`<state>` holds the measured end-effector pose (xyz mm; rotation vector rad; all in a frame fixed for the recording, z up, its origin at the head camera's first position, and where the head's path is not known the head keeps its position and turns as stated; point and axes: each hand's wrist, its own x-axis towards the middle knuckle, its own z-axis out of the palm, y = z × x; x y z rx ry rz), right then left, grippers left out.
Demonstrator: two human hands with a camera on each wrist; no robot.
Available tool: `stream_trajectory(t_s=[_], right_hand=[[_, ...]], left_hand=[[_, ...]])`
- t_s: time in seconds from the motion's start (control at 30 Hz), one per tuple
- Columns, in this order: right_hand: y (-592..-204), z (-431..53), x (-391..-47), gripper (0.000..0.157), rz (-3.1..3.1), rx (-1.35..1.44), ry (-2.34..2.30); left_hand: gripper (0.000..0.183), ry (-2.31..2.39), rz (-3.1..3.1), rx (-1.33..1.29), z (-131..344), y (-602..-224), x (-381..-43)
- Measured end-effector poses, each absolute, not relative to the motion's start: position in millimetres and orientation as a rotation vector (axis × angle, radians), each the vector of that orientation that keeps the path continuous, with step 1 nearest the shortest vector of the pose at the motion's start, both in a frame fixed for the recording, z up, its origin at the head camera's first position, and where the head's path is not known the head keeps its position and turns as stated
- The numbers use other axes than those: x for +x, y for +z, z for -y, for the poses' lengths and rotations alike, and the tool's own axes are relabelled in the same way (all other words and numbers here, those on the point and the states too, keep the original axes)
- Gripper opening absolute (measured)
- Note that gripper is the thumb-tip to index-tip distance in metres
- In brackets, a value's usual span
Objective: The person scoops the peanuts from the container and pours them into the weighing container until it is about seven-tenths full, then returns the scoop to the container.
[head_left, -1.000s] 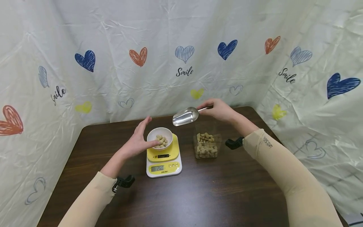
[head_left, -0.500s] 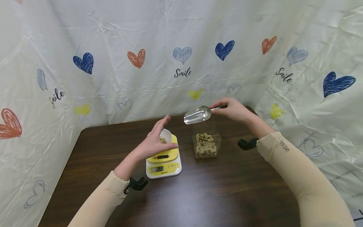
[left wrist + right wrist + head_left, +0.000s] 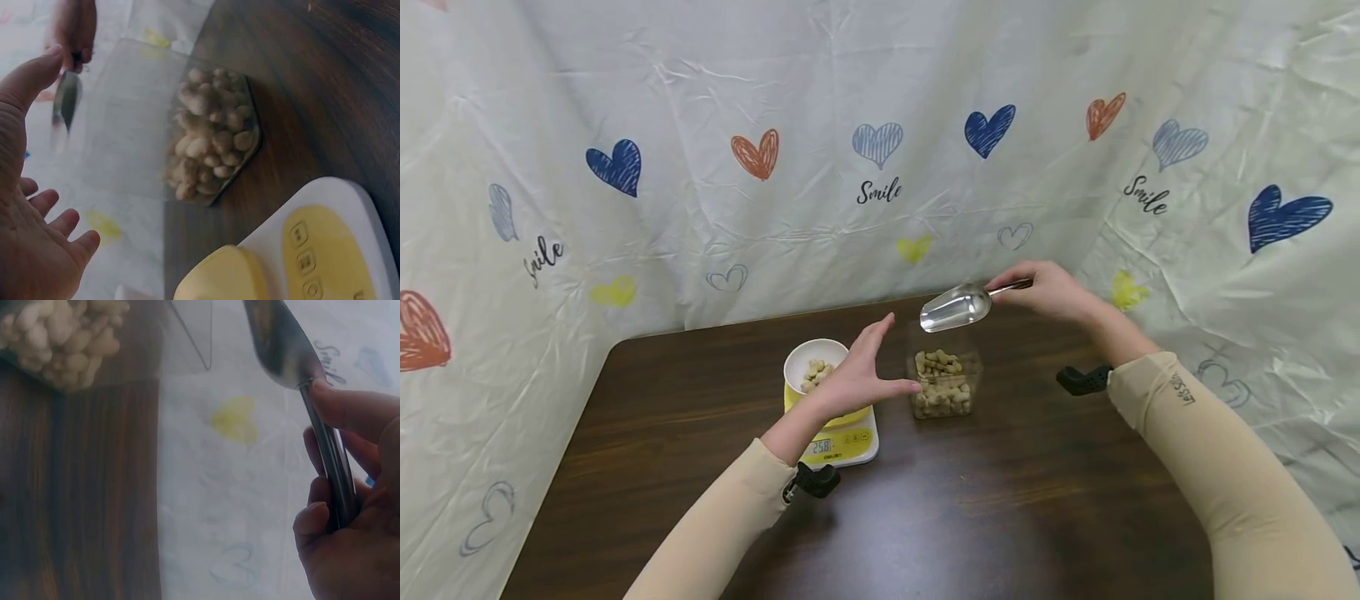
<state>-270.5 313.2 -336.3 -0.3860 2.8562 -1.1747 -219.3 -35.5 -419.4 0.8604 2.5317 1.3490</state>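
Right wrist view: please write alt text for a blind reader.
A right hand holds a metal scoop by its handle. Upper left, a clear box of peanuts stands on a dark table; a heart-printed cloth hangs behind.

Scoop — shiny smooth metal; container — clear plastic; table — glossy wood

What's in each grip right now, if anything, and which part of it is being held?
The right grip holds the metal scoop by its handle. The left grip holds nothing.
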Motion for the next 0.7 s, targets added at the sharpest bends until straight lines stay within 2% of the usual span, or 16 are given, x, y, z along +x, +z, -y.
stream_trajectory(t_s=[0.7], right_hand=[[-337, -309, -284, 0.027, -2.774, -0.490, -0.930]], left_hand=[[0.124, 1.340, -2.495, 0.712, 5, -448, -236]])
